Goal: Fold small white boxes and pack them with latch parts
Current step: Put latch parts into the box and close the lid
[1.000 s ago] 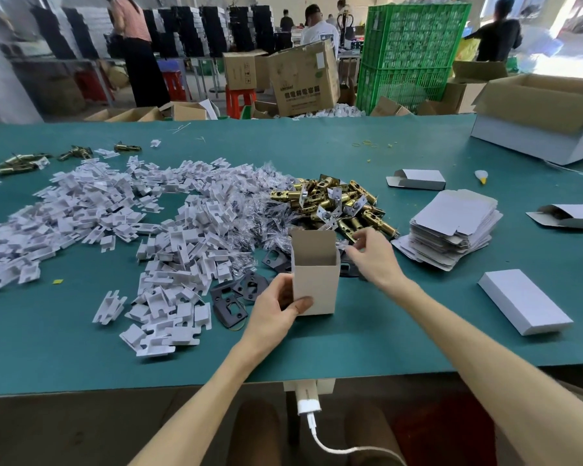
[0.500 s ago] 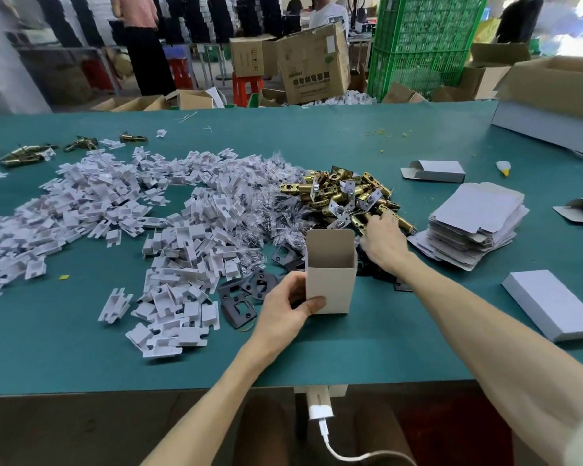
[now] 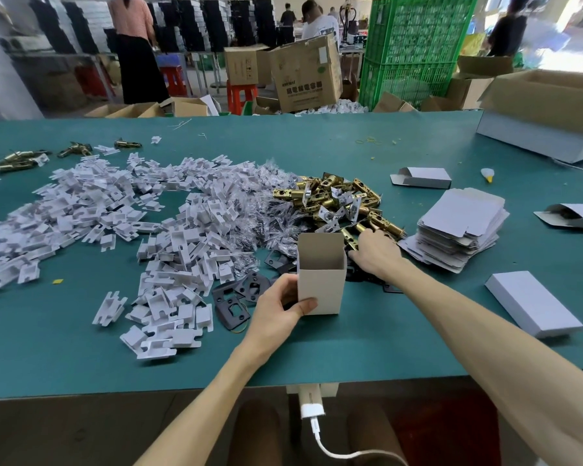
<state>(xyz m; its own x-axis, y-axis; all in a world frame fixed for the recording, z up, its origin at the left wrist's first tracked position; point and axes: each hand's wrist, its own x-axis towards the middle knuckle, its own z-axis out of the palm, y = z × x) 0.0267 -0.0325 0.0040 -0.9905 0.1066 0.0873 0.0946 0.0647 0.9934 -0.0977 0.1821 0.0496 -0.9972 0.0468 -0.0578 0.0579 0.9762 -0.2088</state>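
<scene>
One open box [image 3: 321, 290] upright in grip of left hand [image 3: 276, 314].

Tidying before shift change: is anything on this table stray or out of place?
Yes: a few brass latch parts lie far left on the green table, apart from the main pile of brass latches by the right hand. A small yellow scrap lies alone, front-left.
</scene>
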